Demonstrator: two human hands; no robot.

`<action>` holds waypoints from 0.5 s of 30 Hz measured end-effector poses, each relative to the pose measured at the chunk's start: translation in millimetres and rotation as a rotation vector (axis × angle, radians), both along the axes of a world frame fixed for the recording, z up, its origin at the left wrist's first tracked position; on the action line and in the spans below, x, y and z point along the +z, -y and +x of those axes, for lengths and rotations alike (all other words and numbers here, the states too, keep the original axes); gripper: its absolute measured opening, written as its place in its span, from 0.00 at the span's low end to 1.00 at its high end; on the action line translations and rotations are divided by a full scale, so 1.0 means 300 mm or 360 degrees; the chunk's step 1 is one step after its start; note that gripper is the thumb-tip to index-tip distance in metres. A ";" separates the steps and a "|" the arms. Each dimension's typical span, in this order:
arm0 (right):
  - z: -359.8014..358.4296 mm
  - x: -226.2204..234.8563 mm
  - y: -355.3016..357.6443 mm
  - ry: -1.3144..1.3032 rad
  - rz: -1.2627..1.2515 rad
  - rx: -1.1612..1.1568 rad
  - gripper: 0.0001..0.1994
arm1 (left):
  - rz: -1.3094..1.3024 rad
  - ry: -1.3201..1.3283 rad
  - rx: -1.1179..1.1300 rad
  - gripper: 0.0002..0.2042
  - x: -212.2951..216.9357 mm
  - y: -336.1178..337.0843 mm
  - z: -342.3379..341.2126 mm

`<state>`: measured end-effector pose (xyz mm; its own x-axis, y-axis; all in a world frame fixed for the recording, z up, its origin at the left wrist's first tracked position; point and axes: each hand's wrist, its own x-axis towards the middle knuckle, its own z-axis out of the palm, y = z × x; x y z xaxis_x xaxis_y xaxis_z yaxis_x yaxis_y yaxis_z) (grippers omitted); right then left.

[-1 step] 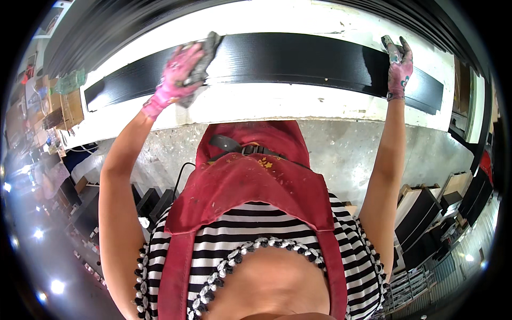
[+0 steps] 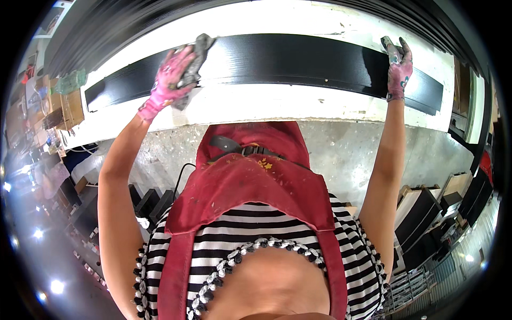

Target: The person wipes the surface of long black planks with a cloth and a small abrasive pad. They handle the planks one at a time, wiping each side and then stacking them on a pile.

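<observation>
A long black board [image 2: 288, 60] with a glossy, grained face lies across the white worktable [image 2: 250, 105]. My left hand [image 2: 170, 80], in a pink glove, presses a crumpled grey rag [image 2: 199, 57] against the board's left part. The rag pokes out past the fingers on their right side and hangs over the board's near edge. Near the right end, my gloved right hand [image 2: 399, 69] rests on the board, fingers stretched out and apart, holding nothing. Its fingertips are dark and reach the far edge.
Beyond the worktable is a row of long dark strips [image 2: 160, 18]. Cardboard boxes [image 2: 72, 108] stand off its left end. Dark panels [image 2: 418, 216] lean at the lower right, and several dark pieces [image 2: 152, 202] stand on the lower left. A black cable [image 2: 178, 178] runs beside my apron.
My left hand has slid a little to the left along the board, with the rag under it. The right hand keeps its place.
</observation>
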<state>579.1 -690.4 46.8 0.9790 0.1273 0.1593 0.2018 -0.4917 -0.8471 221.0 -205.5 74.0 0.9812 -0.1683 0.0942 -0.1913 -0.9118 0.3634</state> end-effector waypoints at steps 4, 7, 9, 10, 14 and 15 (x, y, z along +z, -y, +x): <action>-0.023 0.028 -0.033 0.0034 -0.0080 0.0033 0.26 | -0.0131 0.0288 -0.0028 0.40 0.059 0.111 0.050; -0.036 0.048 -0.056 -0.0011 -0.0175 0.0026 0.26 | -0.0332 0.0533 -0.0146 0.38 0.082 0.329 0.201; -0.071 0.102 -0.118 -0.0032 -0.0149 0.0041 0.25 | -0.0384 0.0589 -0.0213 0.37 0.058 0.508 0.330; -0.102 0.143 -0.154 -0.0077 -0.0092 0.0056 0.25 | -0.0374 0.0587 -0.0206 0.36 0.041 0.596 0.393; -0.025 0.028 -0.045 -0.0065 0.0158 0.0039 0.24 | -0.0498 0.0351 -0.0192 0.32 -0.096 0.772 0.582; -0.020 0.013 -0.026 -0.0066 0.0182 0.0043 0.24 | -0.0493 0.0322 -0.0117 0.32 -0.056 0.755 0.584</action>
<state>573.1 -682.7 50.7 0.9814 0.1371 0.1341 0.1776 -0.3859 -0.9053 396.3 -432.1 57.2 0.9239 -0.1706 0.3425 -0.3482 -0.7456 0.5681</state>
